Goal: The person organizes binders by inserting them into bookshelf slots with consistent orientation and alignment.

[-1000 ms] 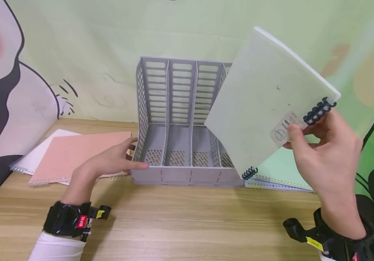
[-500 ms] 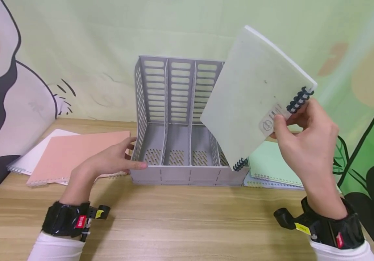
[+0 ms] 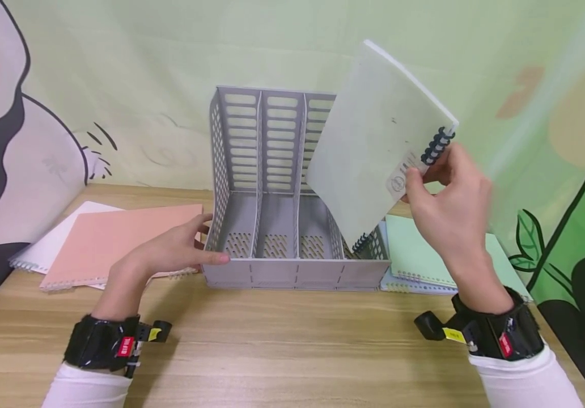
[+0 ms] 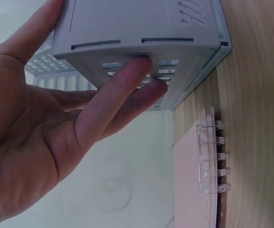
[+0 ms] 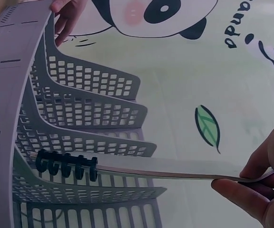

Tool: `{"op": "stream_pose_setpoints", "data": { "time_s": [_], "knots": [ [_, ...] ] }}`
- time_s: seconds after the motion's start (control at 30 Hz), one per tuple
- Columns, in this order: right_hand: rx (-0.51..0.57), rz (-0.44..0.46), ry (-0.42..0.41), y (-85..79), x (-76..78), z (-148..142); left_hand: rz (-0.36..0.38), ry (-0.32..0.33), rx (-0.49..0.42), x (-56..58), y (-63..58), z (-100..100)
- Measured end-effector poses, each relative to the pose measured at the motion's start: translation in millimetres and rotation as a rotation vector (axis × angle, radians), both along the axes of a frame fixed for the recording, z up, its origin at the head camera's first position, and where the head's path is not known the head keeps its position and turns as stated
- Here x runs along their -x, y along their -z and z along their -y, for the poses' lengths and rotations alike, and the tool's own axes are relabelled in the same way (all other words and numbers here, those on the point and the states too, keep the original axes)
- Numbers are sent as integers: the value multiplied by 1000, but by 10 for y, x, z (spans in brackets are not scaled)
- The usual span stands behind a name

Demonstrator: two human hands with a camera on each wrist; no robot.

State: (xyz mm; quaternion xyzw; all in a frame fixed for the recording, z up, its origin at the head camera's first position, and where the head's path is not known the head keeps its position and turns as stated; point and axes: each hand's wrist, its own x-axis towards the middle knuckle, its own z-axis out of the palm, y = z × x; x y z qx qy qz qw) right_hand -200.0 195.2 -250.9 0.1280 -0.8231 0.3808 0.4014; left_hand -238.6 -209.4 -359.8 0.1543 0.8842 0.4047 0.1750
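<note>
A grey file organizer (image 3: 251, 275) with four-sided slots in a row stands upright on the table. My left hand (image 3: 175, 243) holds its front left corner, thumb over the front rim and fingers against the outer side wall, as the left wrist view shows (image 4: 103, 104). My right hand (image 3: 450, 198) pinches a pale green notebook (image 3: 359, 141) with black binding rings by its ringed edge. The notebook hangs tilted, its lower corner inside the rightmost slot in the head view. In the right wrist view, its rings (image 5: 65, 164) lie between two perforated walls.
Left of the organizer lie a pink notebook (image 3: 124, 238) and a white one (image 3: 63, 235), overlapping. On the right, a mint green notebook (image 3: 420, 249) lies over a bluish one (image 3: 391, 283). A printed cloth (image 3: 170, 68) hangs close behind.
My right hand has carried the notebook leftward, and its lower corner has moved from in front of the organizer's rim into the slot. My left hand stays on the organizer's corner.
</note>
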Motion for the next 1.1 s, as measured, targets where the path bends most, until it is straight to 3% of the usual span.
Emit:
{"op": "stream_pose_setpoints", "data": {
  "time_s": [0.33,1.1],
  "knots": [
    [49,18,-52,85,138,87,8,-4,-10,-5,-6,2],
    [18,49,-6,216,325,236,0,-1,-2,-4,-13,-2]
  ]
}}
